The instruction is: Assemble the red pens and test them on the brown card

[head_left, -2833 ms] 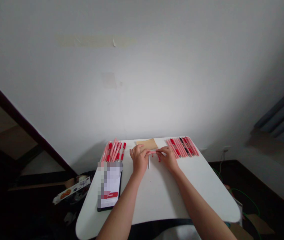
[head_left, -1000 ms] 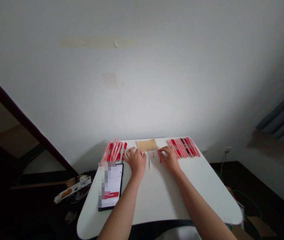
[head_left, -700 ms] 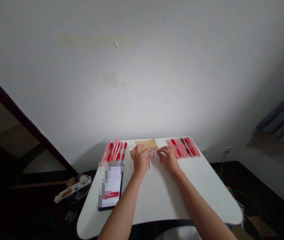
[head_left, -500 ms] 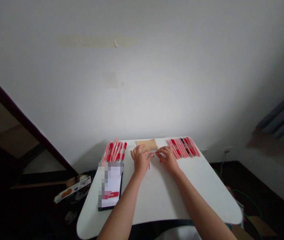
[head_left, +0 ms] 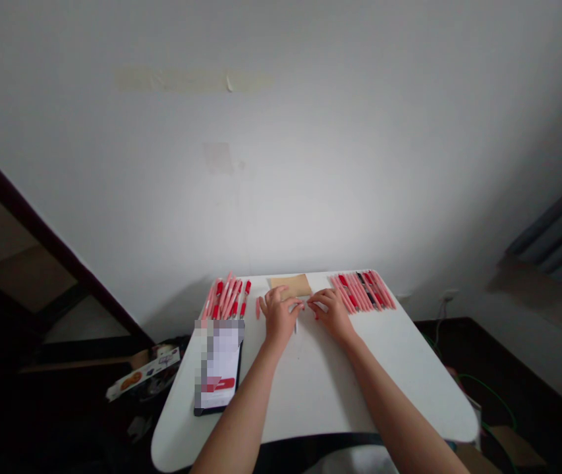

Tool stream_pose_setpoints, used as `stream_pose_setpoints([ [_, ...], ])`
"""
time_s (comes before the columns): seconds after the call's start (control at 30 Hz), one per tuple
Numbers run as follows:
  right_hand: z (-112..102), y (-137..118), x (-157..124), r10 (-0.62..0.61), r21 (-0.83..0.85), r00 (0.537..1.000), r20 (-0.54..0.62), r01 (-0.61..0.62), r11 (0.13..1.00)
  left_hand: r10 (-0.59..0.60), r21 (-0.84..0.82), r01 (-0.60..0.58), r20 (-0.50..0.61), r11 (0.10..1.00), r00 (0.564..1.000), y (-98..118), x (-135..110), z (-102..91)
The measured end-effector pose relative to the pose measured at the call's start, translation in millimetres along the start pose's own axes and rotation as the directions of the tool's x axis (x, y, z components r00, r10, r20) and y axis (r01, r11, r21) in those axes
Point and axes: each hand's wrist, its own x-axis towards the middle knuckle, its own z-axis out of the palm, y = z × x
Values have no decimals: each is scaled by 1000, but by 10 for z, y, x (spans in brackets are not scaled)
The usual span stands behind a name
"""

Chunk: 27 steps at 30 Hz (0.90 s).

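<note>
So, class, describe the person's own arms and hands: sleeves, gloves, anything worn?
The left forearm and right forearm are bare to the picture's lower edge; no sleeves show. The left hand and right hand are ungloved, no watch or bracelet visible. Rings: too small to tell.

Left forearm (head_left: 241, 411) and right forearm (head_left: 390, 411), both bare, uncovered from wrist down to lower edge of view. Smooth, rounded outline, narrow at wrist, broadening steadily toward elbow. Left hand (head_left: 279, 317) and right hand (head_left: 333, 315) bare as well, small in view, backs turned up to camera. Fingers (head_left: 322, 298) slim, knuckles only faintly marked; nails too small to make out. Wrists too small and dim for finer detail. Strip of pale cloth (head_left: 340, 461) at bottom edge between forearms; whether clothing, and of what cut, not discernible. Light dim, edges soft throughout.
</note>
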Motion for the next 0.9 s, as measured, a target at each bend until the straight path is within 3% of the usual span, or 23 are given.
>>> stream_pose_setpoints([
  [0.5,40,43,-7,0,-4,1000,4,0,1000,-23,-9,24,15,1000,1000,15,8,-23],
  [0.7,27,37,-8,18,-18,1000,12,-18,1000,-33,37,35,-48,999,998,-37,3,6],
  [0.9,23,41,-10,34,-29,999,1,-34,999,-95,172,120,-146,978,985,-51,-11,-24],
])
